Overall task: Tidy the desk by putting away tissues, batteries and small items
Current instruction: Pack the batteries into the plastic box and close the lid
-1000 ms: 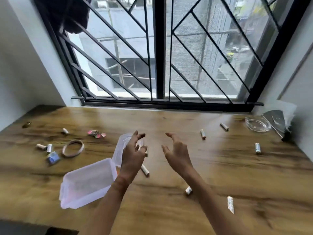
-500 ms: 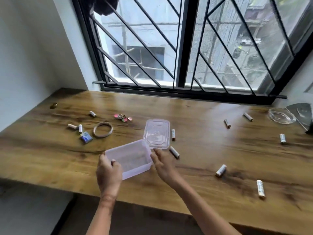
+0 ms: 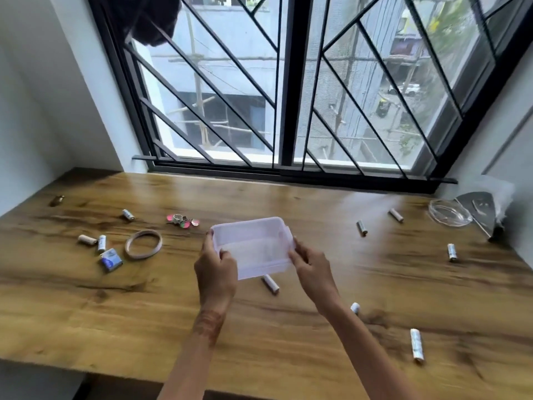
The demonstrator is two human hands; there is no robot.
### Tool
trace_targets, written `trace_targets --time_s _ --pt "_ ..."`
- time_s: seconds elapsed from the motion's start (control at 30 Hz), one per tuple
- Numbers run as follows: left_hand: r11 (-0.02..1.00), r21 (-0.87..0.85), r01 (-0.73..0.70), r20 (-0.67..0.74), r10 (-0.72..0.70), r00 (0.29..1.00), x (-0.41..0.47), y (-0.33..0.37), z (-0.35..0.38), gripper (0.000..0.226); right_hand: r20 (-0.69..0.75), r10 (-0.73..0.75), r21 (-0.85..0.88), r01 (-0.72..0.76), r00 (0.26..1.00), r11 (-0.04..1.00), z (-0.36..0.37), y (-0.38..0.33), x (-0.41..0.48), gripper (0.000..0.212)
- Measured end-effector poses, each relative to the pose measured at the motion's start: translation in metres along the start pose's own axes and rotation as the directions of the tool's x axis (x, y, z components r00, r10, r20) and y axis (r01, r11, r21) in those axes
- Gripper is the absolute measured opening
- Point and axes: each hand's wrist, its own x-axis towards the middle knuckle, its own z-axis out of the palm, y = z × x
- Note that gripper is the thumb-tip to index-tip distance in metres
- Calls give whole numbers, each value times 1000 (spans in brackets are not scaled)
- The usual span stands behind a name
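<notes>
A clear plastic box point(image 3: 253, 243) is held above the middle of the wooden desk point(image 3: 86, 313), tilted with its opening toward me. My left hand point(image 3: 215, 269) grips its left end and my right hand point(image 3: 310, 268) grips its right end. Several batteries lie scattered: one point(image 3: 270, 284) just below the box, others at right point(image 3: 417, 349) point(image 3: 452, 252) point(image 3: 361, 228) and at left point(image 3: 128, 214) point(image 3: 101, 243). A small blue packet point(image 3: 110, 259), a bangle point(image 3: 143, 248) and a pink keyring point(image 3: 182, 221) lie at left. The box's lid is hidden behind the box.
A glass ashtray point(image 3: 448, 212) and a grey dustpan with plastic wrap point(image 3: 478, 209) sit at the far right by the wall. A barred window point(image 3: 284, 82) runs along the back. A small brown item point(image 3: 56, 200) lies at the far left corner. The desk's front edge is near me.
Both hands took hold of the box at the desk's front and lifted it up and back toward the middle. The lid is now out of sight behind it.
</notes>
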Motion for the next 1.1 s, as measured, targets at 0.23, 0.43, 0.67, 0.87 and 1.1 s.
trace_targets --time_s 0.23,0.43,0.67,0.87,1.1 --pt "995 -19 -103 318 103 943 -3 15 90 51 -180 158 52 -151 971 987 -74 48 18 29" --pt "995 -32 -93 423 98 901 -8 7 137 53 -244 234 76 -222 941 972 -97 81 26 24" --pt "989 -4 -151 435 137 890 -12 -1 147 54 -226 283 140 -257 932 956 -98 98 26 37" --pt "988 76 -136 214 117 970 -28 -15 125 43 -306 247 -69 -280 920 957 -121 100 3 43" --pt "929 369 36 95 -77 993 -39 -45 95 33 -359 286 -417 -427 889 803 -155 116 -53 34"
